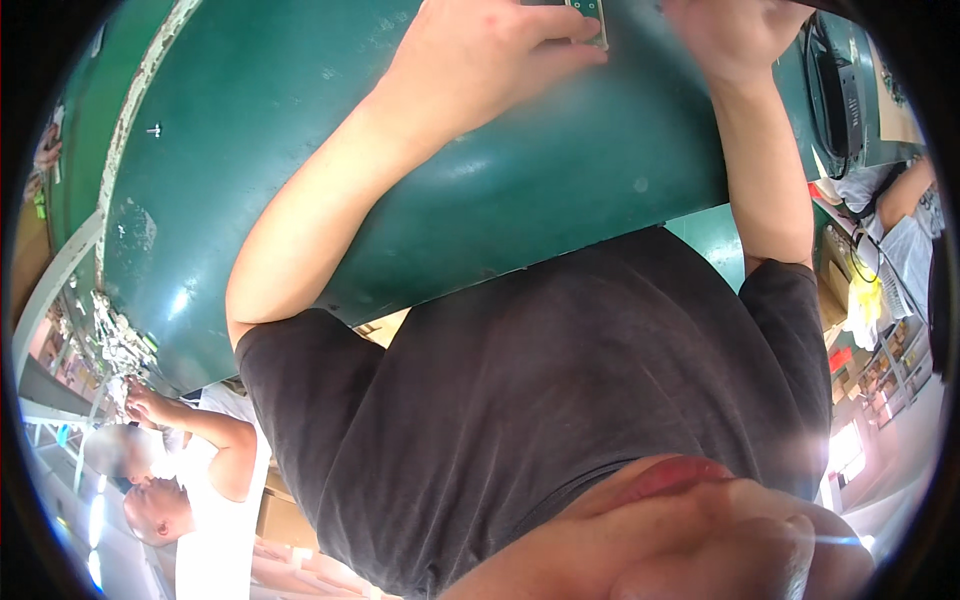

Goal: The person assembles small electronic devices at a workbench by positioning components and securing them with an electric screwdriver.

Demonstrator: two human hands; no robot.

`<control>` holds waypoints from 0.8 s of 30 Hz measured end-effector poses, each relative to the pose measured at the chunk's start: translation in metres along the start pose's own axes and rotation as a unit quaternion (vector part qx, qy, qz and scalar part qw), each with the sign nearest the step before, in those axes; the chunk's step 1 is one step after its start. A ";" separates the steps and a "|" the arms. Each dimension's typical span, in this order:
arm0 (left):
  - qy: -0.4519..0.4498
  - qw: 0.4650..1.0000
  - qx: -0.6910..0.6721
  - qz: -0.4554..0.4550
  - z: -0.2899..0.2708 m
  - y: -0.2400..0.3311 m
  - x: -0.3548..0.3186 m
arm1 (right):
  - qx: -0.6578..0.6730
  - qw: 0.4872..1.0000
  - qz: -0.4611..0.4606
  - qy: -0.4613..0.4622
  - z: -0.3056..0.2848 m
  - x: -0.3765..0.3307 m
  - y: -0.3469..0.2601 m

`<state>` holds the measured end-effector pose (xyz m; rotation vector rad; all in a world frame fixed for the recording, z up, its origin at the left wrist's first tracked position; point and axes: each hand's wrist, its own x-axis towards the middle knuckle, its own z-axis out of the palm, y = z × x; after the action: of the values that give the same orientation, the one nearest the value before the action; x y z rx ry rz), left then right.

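- Head view: the left hand (500, 50) is clamped on a green board (588, 10), finger and thumb at its near end.
- The board is at the far edge of view, over the green table (560, 170), between both hands.
- The right hand (738, 38) is partly cut off; I cannot tell its grip.
- Right of it: a black device (848, 110).
- Far left: a small metal piece (154, 130).
- Near left: a person (220, 500) in white.

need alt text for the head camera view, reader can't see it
A person's left hand holds a green circuit board at a green worktable, while the right hand is partly cut off by the top edge.
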<state>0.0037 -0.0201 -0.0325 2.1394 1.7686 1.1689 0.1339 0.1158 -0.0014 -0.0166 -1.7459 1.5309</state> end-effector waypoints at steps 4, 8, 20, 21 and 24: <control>0.064 0.996 -0.017 0.059 0.006 -0.005 0.006 | -0.004 1.000 0.010 0.029 0.002 -0.002 0.000; 0.023 1.000 0.014 -0.007 0.002 0.002 0.002 | 0.003 0.998 0.011 0.062 0.000 -0.005 -0.003; 0.217 0.931 0.276 -0.097 -0.076 -0.169 0.104 | 0.015 1.000 -0.018 0.012 0.008 -0.007 0.015; 0.255 0.920 0.283 -0.090 -0.074 -0.184 0.103 | 0.034 0.999 -0.012 0.017 0.008 -0.008 0.014; 0.262 0.907 0.309 -0.111 -0.064 -0.210 0.089 | 0.025 1.000 -0.016 -0.009 0.006 -0.008 0.013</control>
<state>-0.1986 0.0988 -0.0607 1.9036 2.8644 1.3374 0.1301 0.1100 -0.0161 0.0498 -1.7145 1.5554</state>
